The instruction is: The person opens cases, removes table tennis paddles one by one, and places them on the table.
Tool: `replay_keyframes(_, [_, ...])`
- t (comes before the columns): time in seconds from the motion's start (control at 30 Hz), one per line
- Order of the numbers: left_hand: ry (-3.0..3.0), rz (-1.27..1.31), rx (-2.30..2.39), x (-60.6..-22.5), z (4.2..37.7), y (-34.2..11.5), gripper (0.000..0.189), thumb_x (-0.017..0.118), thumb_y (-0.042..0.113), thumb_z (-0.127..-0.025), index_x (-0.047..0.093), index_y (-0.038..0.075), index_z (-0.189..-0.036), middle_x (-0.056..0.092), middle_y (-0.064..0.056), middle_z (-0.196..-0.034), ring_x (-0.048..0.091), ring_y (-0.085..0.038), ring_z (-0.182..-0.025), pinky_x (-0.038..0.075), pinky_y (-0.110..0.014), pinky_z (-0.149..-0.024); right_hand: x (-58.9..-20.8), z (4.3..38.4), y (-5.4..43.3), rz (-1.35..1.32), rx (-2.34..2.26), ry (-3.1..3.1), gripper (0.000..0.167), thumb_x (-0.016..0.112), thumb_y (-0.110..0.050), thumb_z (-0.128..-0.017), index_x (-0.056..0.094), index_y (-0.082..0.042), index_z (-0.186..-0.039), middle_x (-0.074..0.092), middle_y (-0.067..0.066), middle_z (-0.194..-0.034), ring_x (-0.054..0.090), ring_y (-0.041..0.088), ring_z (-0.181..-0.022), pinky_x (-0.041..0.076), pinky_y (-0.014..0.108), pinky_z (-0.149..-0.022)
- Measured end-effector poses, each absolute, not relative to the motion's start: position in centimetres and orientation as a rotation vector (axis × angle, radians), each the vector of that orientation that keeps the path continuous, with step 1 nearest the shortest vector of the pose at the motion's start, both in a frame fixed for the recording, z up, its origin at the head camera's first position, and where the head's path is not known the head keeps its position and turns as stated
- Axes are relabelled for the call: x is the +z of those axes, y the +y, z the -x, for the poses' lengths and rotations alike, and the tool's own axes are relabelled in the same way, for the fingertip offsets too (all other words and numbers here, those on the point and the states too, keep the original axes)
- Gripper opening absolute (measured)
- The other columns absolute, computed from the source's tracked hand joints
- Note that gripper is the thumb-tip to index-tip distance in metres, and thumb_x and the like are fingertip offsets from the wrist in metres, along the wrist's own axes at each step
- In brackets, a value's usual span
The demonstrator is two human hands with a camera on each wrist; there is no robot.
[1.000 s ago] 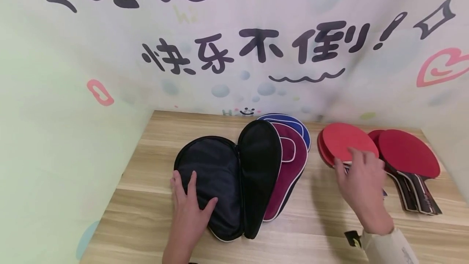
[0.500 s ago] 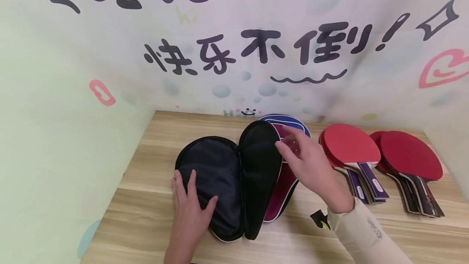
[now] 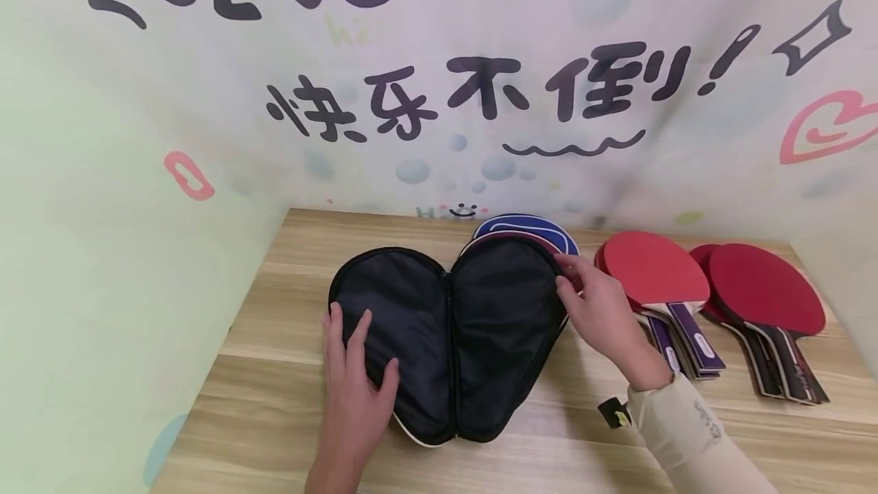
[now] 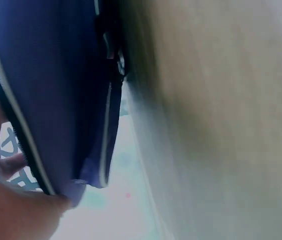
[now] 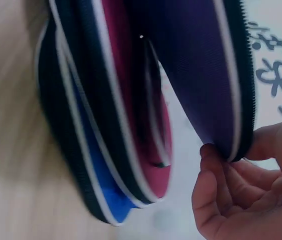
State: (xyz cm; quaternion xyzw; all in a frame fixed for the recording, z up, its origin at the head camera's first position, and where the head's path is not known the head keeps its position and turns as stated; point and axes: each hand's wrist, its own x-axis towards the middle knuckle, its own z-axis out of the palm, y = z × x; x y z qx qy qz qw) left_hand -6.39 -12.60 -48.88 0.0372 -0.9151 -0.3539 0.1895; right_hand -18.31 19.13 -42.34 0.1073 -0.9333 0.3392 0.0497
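Observation:
A black table tennis bat case (image 3: 507,326) lies spread wide on the table (image 3: 254,418), dark lining upward. My left hand (image 3: 353,395) holds the outer edge of its left half, thumb and fingertips over the lining. In the left wrist view, the case's dark outer face (image 4: 41,100) stands away from the wood, with fingers on both sides of the zip edge. My right hand (image 3: 604,319) pinches the far right rim. In the right wrist view, that lifted half (image 5: 196,65) is between thumb and curled fingers, above a maroon case (image 5: 158,182) and a blue case (image 5: 106,192).
Bright red bats (image 3: 655,269) with purple handles are stacked to the right. Dark red bats (image 3: 764,288) with black handles overlap beyond them. A printed cloth backdrop (image 3: 384,174) rises behind the table.
My right hand has moved left from the bright red bats to the case. The case's right half has swung outward to the right with it. My left hand stays at the left edge.

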Motion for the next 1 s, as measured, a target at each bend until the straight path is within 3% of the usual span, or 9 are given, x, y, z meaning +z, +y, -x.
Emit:
replay_keyframes(0.1, [-2.42, 0.086, -0.971, -48.6, 6.6, -12.4, 0.069, 0.073, -0.001, -0.085, 0.05, 0.011, -0.149, 0.015, -0.019, -0.171, 0.012, -0.047, -0.157, 0.026, -0.044, -0.127, -43.3, 18.6, 20.1, -0.287, 1.046, -2.867, 0.037, 0.059, -0.008, -0.101, 0.06, 0.001, -0.136, 0.072, 0.022, -0.114, 0.068, 0.031, -0.093, 0.057, 0.039, -0.077])
replay_keyframes(0.2, [-2.255, 0.308, -0.981, -47.9, 7.0, -12.0, 0.057, 0.068, 0.0, -0.085, 0.058, 0.005, -0.141, 0.022, -0.028, -0.166, 0.015, -0.052, -0.155, 0.017, -0.029, -0.127, -44.1, 18.9, 20.8, -0.28, 1.069, -2.886, 0.036, 0.059, -0.007, -0.1, 0.06, 0.002, -0.135, 0.071, 0.024, -0.115, 0.068, 0.032, -0.094, 0.056, 0.035, -0.076])
replay_keyframes(0.4, [-2.002, 0.686, -0.951, -46.2, 8.0, -10.4, 0.033, 0.059, 0.017, -0.1, 0.067, -0.001, -0.127, 0.036, -0.04, -0.153, 0.024, -0.054, -0.152, 0.019, -0.041, -0.13, -45.4, 19.2, 21.4, -0.261, 1.083, -2.901, 0.034, 0.059, -0.004, -0.098, 0.062, 0.005, -0.131, 0.071, 0.026, -0.115, 0.069, 0.032, -0.09, 0.055, 0.035, -0.075])
replay_keyframes(0.63, [-1.977, 0.976, -0.757, -44.5, 9.2, -8.2, 0.031, 0.054, 0.011, -0.1, 0.07, 0.01, -0.127, 0.044, -0.032, -0.153, 0.032, -0.048, -0.151, 0.029, -0.045, -0.126, -46.2, 19.5, 21.7, -0.297, 1.148, -2.892, 0.032, 0.058, 0.001, -0.098, 0.062, 0.008, -0.129, 0.069, 0.028, -0.114, 0.068, 0.038, -0.099, 0.056, 0.052, -0.087])
replay_keyframes(0.77, [-2.114, 1.124, -0.574, -44.2, 9.7, -6.3, 0.048, 0.066, 0.01, -0.091, 0.065, 0.02, -0.137, 0.04, -0.023, -0.16, 0.029, -0.043, -0.154, 0.033, -0.042, -0.124, -46.4, 19.4, 21.8, -0.301, 1.157, -2.887, 0.032, 0.057, 0.001, -0.098, 0.061, 0.009, -0.13, 0.065, 0.03, -0.119, 0.064, 0.042, -0.108, 0.056, 0.057, -0.091])
replay_keyframes(0.87, [-2.23, 1.176, -0.429, -44.3, 10.0, -4.5, 0.064, 0.078, 0.015, -0.084, 0.059, 0.027, -0.143, 0.032, -0.014, -0.166, 0.025, -0.039, -0.157, 0.03, -0.038, -0.126, -46.5, 19.3, 21.8, -0.301, 1.158, -2.866, 0.032, 0.057, 0.001, -0.098, 0.061, 0.01, -0.129, 0.061, 0.033, -0.124, 0.062, 0.046, -0.112, 0.057, 0.057, -0.09])
replay_keyframes(1.0, [-2.325, 1.2, -0.275, -45.1, 10.4, -2.2, 0.07, 0.079, 0.02, -0.084, 0.052, 0.029, -0.149, 0.029, -0.009, -0.168, 0.023, -0.033, -0.159, 0.023, -0.035, -0.129, -46.7, 19.2, 21.7, -0.301, 1.184, -2.845, 0.032, 0.056, 0.003, -0.098, 0.061, 0.012, -0.128, 0.061, 0.035, -0.127, 0.064, 0.049, -0.114, 0.057, 0.058, -0.091])
